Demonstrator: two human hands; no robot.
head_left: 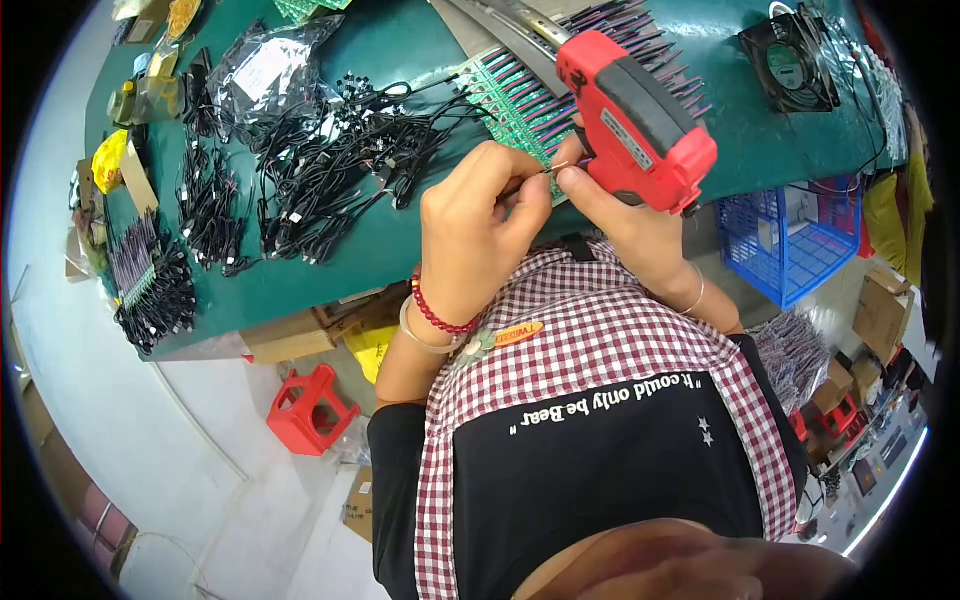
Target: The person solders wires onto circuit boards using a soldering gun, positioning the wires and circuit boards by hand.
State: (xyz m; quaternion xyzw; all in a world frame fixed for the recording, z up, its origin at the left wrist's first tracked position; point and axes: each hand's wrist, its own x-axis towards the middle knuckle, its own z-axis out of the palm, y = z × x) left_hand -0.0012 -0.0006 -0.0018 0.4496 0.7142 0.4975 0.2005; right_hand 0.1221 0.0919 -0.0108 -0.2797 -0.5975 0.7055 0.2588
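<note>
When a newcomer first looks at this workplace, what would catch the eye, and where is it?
Probably the large red heat gun, appearing over the right hand. Next come the tangled black cables on the green table, left of the left hand, and the blue plastic crate at the right, past the table's edge.

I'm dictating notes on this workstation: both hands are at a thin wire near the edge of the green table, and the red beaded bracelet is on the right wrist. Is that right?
Not quite. The head view shows the red beaded bracelet on the left wrist. The rest holds: left hand and right hand are at a thin wire near the edge of the green table.
</note>
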